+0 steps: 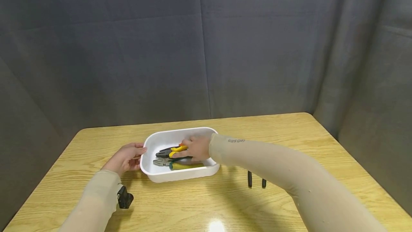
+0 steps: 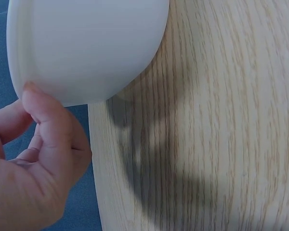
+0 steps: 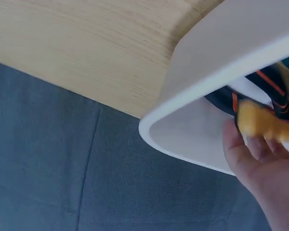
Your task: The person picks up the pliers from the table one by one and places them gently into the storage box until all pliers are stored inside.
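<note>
White tray [image 1: 180, 176] is steadied at its left rim by the left hand [image 1: 127, 157], thumb on the edge. Yellow-handled pliers [image 1: 172, 150], lying inside the tray, are reached by the right hand [image 1: 197, 148]; a closed grasp can't be confirmed. Next move likely needs a firm handle grip, clear of the green pliers [image 1: 178, 164] beneath.

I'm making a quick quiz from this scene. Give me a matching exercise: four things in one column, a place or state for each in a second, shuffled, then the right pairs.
Things
1. left hand
2. right hand
3. green-handled pliers
4. two dark handles

Places
A. lying in the white tray, nearest its front wall
B. inside the tray, on the yellow-handled pliers
C. on the table, right of the tray, partly hidden behind a sleeve
D. against the tray's outer left side

Pairs: 1-D, 2-B, 3-A, 4-C
</note>
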Action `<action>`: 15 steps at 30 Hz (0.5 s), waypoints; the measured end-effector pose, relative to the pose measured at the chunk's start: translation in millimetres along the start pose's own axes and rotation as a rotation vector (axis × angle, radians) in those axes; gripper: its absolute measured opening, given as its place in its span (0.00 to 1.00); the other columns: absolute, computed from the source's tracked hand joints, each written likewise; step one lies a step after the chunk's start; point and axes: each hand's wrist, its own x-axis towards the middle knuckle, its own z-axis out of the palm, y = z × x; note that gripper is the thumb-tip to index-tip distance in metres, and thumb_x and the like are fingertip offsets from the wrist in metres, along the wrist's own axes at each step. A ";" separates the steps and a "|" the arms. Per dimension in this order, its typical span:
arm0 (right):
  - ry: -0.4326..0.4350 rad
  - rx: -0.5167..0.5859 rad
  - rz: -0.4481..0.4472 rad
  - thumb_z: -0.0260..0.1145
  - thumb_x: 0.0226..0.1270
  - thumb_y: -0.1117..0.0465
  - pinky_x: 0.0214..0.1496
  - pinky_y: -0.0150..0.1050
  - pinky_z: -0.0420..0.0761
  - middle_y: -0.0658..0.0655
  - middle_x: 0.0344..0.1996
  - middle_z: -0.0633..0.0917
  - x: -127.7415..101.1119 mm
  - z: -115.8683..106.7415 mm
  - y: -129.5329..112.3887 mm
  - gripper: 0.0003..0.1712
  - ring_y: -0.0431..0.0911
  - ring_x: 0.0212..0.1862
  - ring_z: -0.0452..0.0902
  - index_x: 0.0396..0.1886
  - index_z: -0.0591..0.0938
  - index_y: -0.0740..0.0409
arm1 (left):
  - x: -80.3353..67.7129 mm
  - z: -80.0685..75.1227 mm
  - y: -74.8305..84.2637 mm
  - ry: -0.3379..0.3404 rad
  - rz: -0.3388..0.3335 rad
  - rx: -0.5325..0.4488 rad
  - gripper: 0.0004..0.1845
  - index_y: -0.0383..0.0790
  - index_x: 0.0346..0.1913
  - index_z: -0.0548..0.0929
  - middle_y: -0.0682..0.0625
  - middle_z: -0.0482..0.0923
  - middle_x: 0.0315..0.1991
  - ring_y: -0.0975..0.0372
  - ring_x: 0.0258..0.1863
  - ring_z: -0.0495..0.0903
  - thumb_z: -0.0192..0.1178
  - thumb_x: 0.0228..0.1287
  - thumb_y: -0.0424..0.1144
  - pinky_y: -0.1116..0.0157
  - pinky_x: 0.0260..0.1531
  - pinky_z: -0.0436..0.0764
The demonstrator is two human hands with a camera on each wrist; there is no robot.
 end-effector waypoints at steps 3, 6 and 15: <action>-0.021 0.036 -0.006 0.57 0.73 0.48 0.47 0.35 0.76 0.52 0.68 0.64 -1.0 -2.3 1.8 0.37 0.45 0.52 0.70 0.75 0.52 0.24 | 0.5 -1.9 -0.2 -0.002 0.001 -0.005 0.23 0.30 0.66 0.62 0.47 0.72 0.32 0.62 0.24 0.69 0.51 0.74 0.32 0.72 0.21 0.77; -0.021 0.044 -0.010 0.56 0.74 0.47 0.52 0.36 0.75 0.50 0.70 0.63 -2.3 -4.0 2.5 0.36 0.45 0.56 0.70 0.75 0.52 0.24 | 1.4 -3.9 0.3 -0.003 0.003 0.004 0.23 0.30 0.66 0.62 0.47 0.72 0.33 0.62 0.24 0.70 0.52 0.74 0.32 0.72 0.21 0.77; 0.042 0.060 0.029 0.55 0.73 0.42 0.44 0.33 0.75 0.50 0.66 0.68 -18.1 -14.7 8.9 0.33 0.42 0.51 0.73 0.75 0.58 0.28 | 6.7 -8.6 0.6 0.009 -0.004 0.024 0.24 0.31 0.67 0.61 0.46 0.71 0.35 0.61 0.25 0.70 0.52 0.74 0.34 0.72 0.21 0.77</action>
